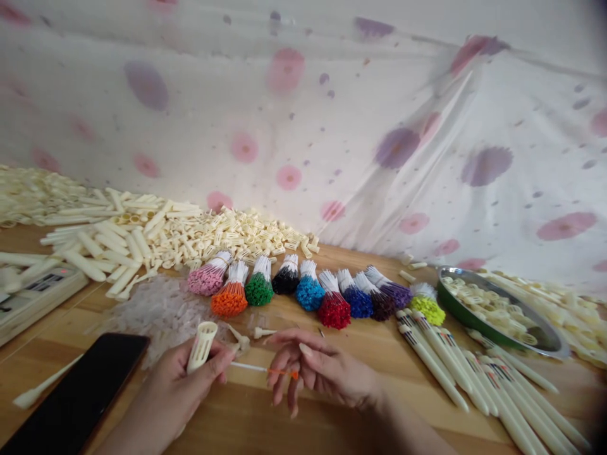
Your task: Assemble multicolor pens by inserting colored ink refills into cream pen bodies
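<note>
My left hand [192,373] is closed around a cream slotted pen sleeve [203,344], which stands nearly upright with its open end on top. From the left thumb and fingertips a thin white refill with an orange end [258,367] sticks out to the right. My right hand [327,370] has its fingers apart, close to the orange end; whether a finger touches it I cannot tell. Just beyond the hands lie small cream stemmed parts [241,340]. Behind them stand bundled refills in many colours, among them an orange bundle [230,297] and a red bundle [334,306].
Cream pen parts [237,234] are heaped at the back left, beside clear plastic pieces [161,309]. A black phone [80,392] lies front left, near a pale device [42,300]. Multicolour pens [502,392] and a green-sided metal bowl [450,309] occupy the right.
</note>
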The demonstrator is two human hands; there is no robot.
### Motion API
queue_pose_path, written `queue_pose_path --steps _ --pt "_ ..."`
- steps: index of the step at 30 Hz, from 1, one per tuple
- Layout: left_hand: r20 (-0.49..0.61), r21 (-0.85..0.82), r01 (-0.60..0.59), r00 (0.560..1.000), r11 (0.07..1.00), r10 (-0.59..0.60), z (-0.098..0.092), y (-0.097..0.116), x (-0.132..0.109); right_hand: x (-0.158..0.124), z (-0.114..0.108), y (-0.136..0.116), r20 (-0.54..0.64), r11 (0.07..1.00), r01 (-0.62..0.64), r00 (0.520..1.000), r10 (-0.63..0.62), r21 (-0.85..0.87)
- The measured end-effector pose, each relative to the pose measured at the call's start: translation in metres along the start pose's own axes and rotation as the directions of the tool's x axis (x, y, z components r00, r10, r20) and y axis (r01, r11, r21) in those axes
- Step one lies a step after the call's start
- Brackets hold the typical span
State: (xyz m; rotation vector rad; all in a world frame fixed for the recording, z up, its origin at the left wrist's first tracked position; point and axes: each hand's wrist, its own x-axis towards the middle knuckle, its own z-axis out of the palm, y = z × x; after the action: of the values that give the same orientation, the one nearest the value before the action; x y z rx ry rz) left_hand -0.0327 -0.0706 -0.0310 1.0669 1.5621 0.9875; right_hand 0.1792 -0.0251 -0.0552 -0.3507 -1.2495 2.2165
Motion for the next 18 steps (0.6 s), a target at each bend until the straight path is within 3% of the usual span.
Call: queue_pose_path --steps 4,7,14,18 --pt "0.040 0.001 0.052 0.998 0.999 -0.052 0.000 -0.003 0.002 0.001 0.004 0.002 0.036 0.999 -0.033 0.999 0.032 0.035" --pt "0.061 0.040 0.012 0.998 0.999 -0.015 -0.001 -0.010 0.004 0.002 0.003 0.003 -0.049 0.997 -0.030 0.998 0.033 0.065" --pt "0.208 0.140 -0.207 0.962 0.968 0.175 -0.006 -0.016 -0.003 -0.008 -0.009 -0.024 -0.261 0.982 0.159 0.957 -0.129 0.100" --pt "0.260 0.219 -0.311 0.932 0.925 0.252 -0.006 -0.018 -0.008 -0.015 -0.005 -0.042 -0.331 0.960 0.259 0.920 -0.212 0.105"
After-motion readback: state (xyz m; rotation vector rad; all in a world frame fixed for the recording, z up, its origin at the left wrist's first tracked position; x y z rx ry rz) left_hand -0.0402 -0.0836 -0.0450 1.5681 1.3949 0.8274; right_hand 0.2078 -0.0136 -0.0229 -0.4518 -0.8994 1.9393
